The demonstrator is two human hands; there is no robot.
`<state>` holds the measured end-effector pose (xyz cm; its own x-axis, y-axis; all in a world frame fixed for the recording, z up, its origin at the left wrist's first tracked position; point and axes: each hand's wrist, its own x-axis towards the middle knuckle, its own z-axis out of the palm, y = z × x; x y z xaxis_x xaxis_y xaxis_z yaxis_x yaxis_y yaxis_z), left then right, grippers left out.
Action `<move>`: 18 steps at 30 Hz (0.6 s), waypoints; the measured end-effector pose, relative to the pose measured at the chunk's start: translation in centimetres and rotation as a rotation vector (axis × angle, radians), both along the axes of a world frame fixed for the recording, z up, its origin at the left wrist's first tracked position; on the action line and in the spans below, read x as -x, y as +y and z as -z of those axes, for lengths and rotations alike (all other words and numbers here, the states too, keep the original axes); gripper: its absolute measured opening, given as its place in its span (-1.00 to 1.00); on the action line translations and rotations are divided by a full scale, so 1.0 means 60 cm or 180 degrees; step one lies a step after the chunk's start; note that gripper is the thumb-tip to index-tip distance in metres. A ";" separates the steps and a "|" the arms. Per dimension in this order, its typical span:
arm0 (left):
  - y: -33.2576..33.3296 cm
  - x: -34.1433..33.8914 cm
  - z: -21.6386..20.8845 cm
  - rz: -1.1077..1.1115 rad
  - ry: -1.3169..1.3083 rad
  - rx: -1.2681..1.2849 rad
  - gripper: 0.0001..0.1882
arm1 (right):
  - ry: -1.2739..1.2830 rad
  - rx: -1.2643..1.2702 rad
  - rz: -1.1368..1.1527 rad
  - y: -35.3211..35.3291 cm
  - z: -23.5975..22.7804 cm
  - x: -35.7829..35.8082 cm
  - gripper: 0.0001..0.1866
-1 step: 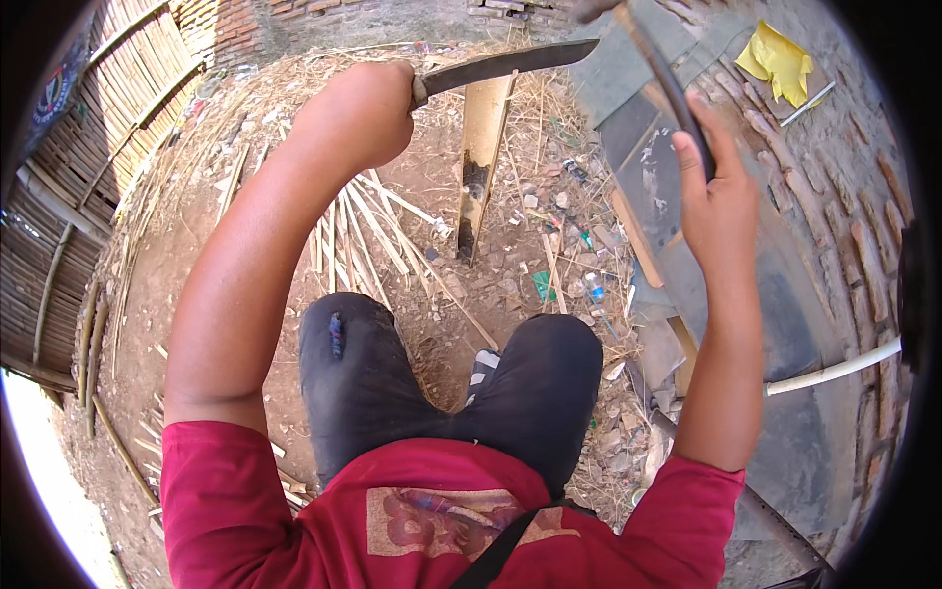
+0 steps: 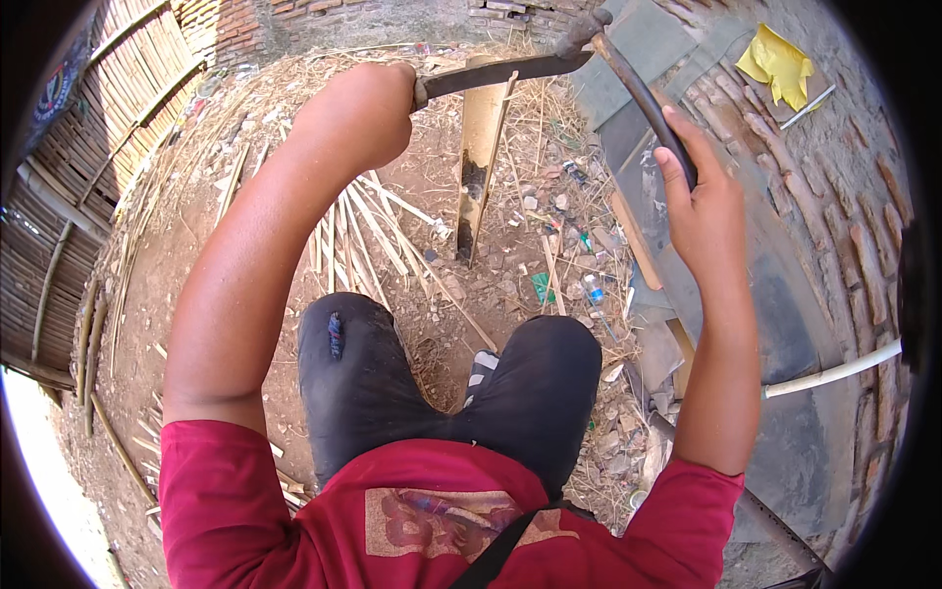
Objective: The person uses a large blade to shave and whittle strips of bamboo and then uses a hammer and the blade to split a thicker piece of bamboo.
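My left hand (image 2: 358, 116) is wrapped round the handle of a machete (image 2: 505, 72), whose dark blade points right. The blade lies across the upper end of a split piece of bamboo (image 2: 481, 137) that stands upright, with a narrow strip parting along its right side. In my right hand (image 2: 708, 201) is the dark handle of a hammer (image 2: 643, 103). The hammer's head is at the far end of the blade, seemingly touching its back edge. My thumb and forefinger show on the hammer's handle; the other fingers are largely hidden.
Thin bamboo strips (image 2: 363, 231) lie on the dirt ground ahead of my knees. Dark flat sheets (image 2: 785, 324), a yellow wrapper (image 2: 777, 65) and a white pipe (image 2: 834, 370) are along the brick wall at right. A woven bamboo wall (image 2: 49, 265) stands at left.
The hammer has come down and left, its head now at the blade's far end. My right hand has moved slightly left. The machete has barely shifted.
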<state>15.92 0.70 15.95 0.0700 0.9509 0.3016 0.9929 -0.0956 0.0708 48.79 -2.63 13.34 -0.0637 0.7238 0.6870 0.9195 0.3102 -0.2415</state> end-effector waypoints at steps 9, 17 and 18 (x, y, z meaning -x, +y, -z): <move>0.005 0.005 0.009 -0.0047 -0.0032 0.0085 -0.80 | 0.0550 -0.0750 -0.0421 0.024 -0.009 -0.007 -0.61; 0.014 0.025 0.020 -0.0051 -0.0080 0.0063 -0.72 | 0.0620 -0.0127 -0.0256 0.023 -0.015 0.005 -0.61; 0.013 0.023 0.019 -0.0081 -0.0030 0.0098 -0.72 | 0.0741 -0.0319 -0.0273 0.024 -0.019 0.007 -0.61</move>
